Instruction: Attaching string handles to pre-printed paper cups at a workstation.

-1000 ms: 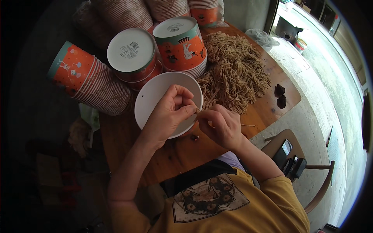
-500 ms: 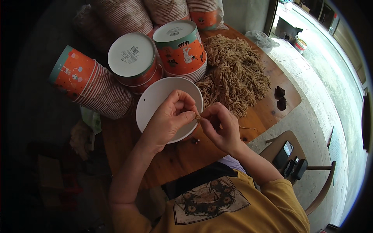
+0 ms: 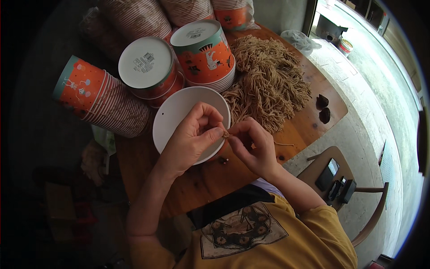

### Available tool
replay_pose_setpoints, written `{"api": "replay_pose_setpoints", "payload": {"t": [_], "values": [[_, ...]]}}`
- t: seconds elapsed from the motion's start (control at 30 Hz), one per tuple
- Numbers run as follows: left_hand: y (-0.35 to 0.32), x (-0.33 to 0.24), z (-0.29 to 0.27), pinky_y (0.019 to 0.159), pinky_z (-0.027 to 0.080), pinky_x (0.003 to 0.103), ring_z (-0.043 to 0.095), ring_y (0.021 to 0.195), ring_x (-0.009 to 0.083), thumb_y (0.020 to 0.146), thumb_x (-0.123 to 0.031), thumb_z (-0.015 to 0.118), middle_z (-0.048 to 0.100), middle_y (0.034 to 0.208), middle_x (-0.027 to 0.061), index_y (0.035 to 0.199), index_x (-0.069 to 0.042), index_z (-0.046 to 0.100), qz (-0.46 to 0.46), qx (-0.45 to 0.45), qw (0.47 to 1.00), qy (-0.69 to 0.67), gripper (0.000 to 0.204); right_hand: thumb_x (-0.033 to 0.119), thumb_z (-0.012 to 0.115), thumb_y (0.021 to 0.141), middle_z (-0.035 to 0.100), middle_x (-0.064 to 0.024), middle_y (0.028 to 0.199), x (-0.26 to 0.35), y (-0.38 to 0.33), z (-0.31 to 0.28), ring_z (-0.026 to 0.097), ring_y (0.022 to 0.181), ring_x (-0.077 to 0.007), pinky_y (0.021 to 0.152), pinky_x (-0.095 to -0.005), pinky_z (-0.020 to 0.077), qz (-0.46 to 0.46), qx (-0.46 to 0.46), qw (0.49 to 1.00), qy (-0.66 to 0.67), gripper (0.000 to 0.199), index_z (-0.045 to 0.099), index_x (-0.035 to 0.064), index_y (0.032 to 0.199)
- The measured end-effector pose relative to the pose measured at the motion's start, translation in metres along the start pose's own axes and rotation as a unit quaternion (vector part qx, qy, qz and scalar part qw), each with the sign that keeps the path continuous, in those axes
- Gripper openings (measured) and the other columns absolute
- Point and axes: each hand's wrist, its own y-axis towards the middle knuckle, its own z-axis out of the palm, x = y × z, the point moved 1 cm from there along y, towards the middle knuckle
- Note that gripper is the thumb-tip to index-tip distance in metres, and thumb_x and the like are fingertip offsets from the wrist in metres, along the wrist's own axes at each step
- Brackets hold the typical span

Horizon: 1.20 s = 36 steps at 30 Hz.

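My left hand (image 3: 190, 136) and my right hand (image 3: 254, 148) meet above the near right rim of a white-lined paper bucket (image 3: 170, 112). Between their fingertips is a small knotted bit of tan cord (image 3: 225, 134); both hands pinch it. The bucket stands upright on the table, with a small dark hole in its inner wall. Just behind my right hand lies a big heap of tan cords (image 3: 273, 80). One loose cord end (image 3: 285, 144) sticks out onto the wood beside that hand.
Stacks of upside-down orange and green paper buckets (image 3: 208, 62) stand behind, and another stack (image 3: 101, 96) leans at left. Two dark objects (image 3: 323, 109) lie on the wooden table (image 3: 197, 186) near its right edge. A chair (image 3: 318, 163) at right holds a phone (image 3: 327, 174).
My hands stay pinched on the cord with only slight finger movement. The view has shifted a little, so the buckets and cord heap appear slightly further left and up.
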Motion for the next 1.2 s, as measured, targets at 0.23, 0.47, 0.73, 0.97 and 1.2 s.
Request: {"api": "replay_pose_setpoints", "payload": {"t": [0.23, 0.47, 0.73, 0.97, 1.2], "values": [[0.001, 0.003, 0.001, 0.083, 0.044, 0.022, 0.051, 0.091, 0.0062, 0.091, -0.002, 0.056, 0.052, 0.096, 0.0016, 0.105, -0.003, 0.047, 0.053, 0.013, 0.997, 0.047, 0.017, 0.002, 0.064, 0.082, 0.056, -0.0038, 0.079, -0.003, 0.000, 0.003, 0.056, 0.057, -0.0097, 0.051, -0.0235, 0.0445, 0.054, -0.041, 0.997, 0.045, 0.015, 0.056, 0.0041, 0.093], [0.000, 0.002, 0.003, 0.082, 0.044, 0.022, 0.050, 0.089, 0.0059, 0.091, -0.002, 0.056, 0.052, 0.094, 0.0010, 0.105, -0.003, 0.046, 0.039, 0.002, 0.998, 0.044, 0.018, 0.001, 0.068, 0.076, 0.056, -0.0033, 0.080, 0.000, 0.002, -0.002, 0.058, 0.060, -0.0149, 0.049, -0.0275, 0.0472, -0.121, -0.050, 0.981, -0.141, 0.023, 0.057, 0.0074, 0.094], [0.001, 0.001, 0.004, 0.083, 0.044, 0.021, 0.052, 0.087, 0.0038, 0.089, -0.002, 0.059, 0.052, 0.094, -0.0011, 0.105, -0.007, 0.047, 0.010, 0.004, 1.000, 0.018, 0.020, 0.006, 0.070, 0.070, 0.055, -0.0022, 0.080, -0.002, -0.002, -0.005, 0.059, 0.064, -0.0161, 0.048, -0.0281, 0.0472, -0.309, -0.034, 0.909, -0.276, 0.031, 0.061, 0.0094, 0.099], [0.001, 0.000, 0.005, 0.083, 0.044, 0.021, 0.052, 0.088, 0.0039, 0.089, -0.002, 0.059, 0.053, 0.093, -0.0012, 0.104, -0.007, 0.047, 0.013, 0.002, 1.000, 0.012, 0.020, -0.002, 0.071, 0.072, 0.057, -0.0063, 0.081, -0.003, -0.006, -0.002, 0.056, 0.055, -0.0139, 0.046, -0.0240, 0.0447, -0.229, -0.053, 0.956, -0.176, 0.027, 0.057, 0.0044, 0.093], [0.002, 0.001, 0.006, 0.080, 0.044, 0.021, 0.050, 0.087, 0.0041, 0.090, -0.002, 0.056, 0.051, 0.093, 0.0002, 0.105, -0.004, 0.046, 0.029, 0.004, 0.999, 0.023, 0.017, -0.001, 0.069, 0.076, 0.057, -0.0056, 0.079, -0.001, -0.002, -0.001, 0.054, 0.054, -0.0107, 0.046, -0.0221, 0.0439, -0.196, -0.051, 0.961, -0.189, 0.023, 0.054, 0.0025, 0.094]]}}
